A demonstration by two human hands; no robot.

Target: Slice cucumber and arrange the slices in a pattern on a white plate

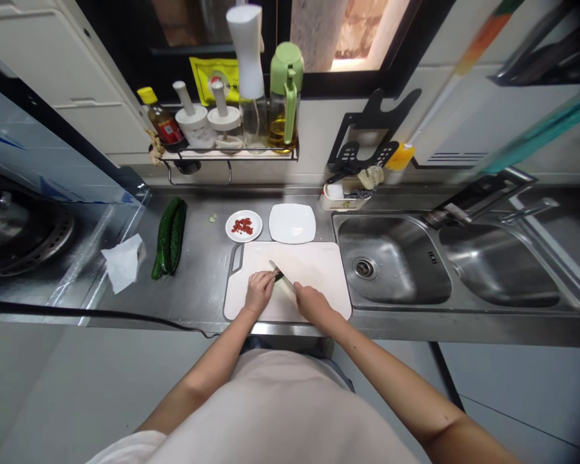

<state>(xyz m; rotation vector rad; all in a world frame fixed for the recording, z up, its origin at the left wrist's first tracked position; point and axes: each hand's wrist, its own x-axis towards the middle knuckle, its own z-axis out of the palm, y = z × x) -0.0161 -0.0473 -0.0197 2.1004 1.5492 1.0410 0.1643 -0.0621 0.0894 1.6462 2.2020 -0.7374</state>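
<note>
On the white cutting board (326, 270), my right hand (312, 303) is closed round the handle of a knife (284, 277), whose blade points up and to the left. My left hand (260, 290) has its fingers bent together on a small dark green piece (278, 276) beside the blade. Just behind the board stand a round white plate (229, 225) with chopped red pieces (242, 225) and a square white plate (292, 223) with nothing on it.
Two cucumbers (169, 237) and a crumpled white tissue (124, 263) lie left of the board. A double sink (394, 258) is at the right. Above the counter, a rack (227, 154) holds bottles and jars. A stove (24, 225) stands far left.
</note>
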